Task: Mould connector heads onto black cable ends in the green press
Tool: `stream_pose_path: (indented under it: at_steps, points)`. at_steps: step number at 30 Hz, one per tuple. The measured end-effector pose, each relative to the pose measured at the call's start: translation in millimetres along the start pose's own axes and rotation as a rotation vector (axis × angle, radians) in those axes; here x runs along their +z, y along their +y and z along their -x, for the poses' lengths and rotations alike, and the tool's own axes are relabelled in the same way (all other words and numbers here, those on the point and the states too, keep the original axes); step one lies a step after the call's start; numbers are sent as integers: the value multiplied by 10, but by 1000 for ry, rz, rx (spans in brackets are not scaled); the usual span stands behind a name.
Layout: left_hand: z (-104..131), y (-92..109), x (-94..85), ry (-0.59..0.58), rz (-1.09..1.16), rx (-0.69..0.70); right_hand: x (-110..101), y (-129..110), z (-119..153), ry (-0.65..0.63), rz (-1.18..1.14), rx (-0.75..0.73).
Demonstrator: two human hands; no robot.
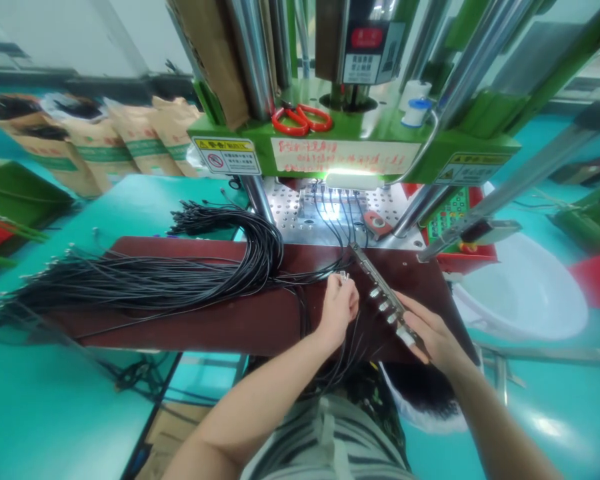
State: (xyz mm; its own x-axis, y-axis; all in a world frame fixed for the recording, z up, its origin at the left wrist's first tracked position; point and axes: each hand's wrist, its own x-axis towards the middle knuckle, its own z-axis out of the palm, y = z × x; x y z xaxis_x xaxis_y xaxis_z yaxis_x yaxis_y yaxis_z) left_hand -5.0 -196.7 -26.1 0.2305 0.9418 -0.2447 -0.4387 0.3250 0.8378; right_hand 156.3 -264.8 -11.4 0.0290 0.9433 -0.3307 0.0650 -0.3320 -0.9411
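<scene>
With the left hand (339, 307) pinched tight on what seems a small plug (345, 275), the right hand (433, 337), half-curled around the metal bar (381, 283), should hold it steady.

A bundle of cables (220, 267) lies along the left of the worktop (260, 323); over its right part, the left hand (341, 303) is left of a bar (381, 285) in the right hand (433, 337). Behind stands a press (265, 150), scissors (304, 123) and a spool (416, 113) upon it, between sacks (97, 143) at far left and a basin (530, 290) at right.
</scene>
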Motion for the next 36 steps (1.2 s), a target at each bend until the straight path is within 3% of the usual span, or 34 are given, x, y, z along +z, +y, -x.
stream_pose_path:
  at_steps: [5,16,22,27,32,36]
  points:
    - [-21,-53,-12,-59,-177,-37,-24,5,-11,-27,37,18]
    - [-88,23,-97,-110,-103,-230,-5,-13,6,-44,135,44]
    - [-104,2,-126,-149,-150,-186,15,9,24,-35,164,50]
    - [-150,97,-277,-263,-388,-71,-53,8,-16,-58,109,52]
    - [-183,147,-375,-417,-523,-113,-109,-23,-46,-139,109,72]
    - [-190,137,-355,-437,-518,-105,-104,-46,-29,-164,119,76]
